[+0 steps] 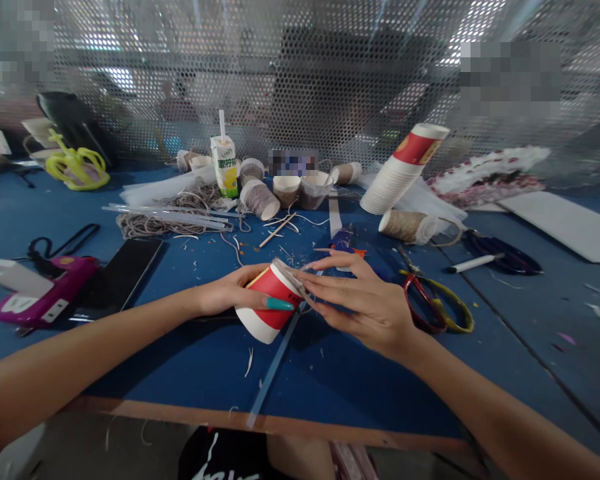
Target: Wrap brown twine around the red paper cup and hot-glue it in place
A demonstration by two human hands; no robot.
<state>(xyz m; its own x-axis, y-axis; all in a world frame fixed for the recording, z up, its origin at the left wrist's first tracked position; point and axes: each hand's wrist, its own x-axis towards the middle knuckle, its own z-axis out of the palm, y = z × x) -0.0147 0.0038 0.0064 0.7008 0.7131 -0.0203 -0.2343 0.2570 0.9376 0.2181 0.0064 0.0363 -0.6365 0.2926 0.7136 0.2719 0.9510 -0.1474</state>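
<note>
My left hand is wrapped round a red and white paper cup that lies tilted on the blue table, its bottom end pointing to the right. My right hand has its fingers stretched flat against that bottom end. A long clear strip runs from under the cup toward the table's near edge.
Scissors lie just right of my right hand. A phone and a magenta box are at the left. Farther back: a stack of cups, twine-wrapped cups, a juice carton, a twine pile, a pen.
</note>
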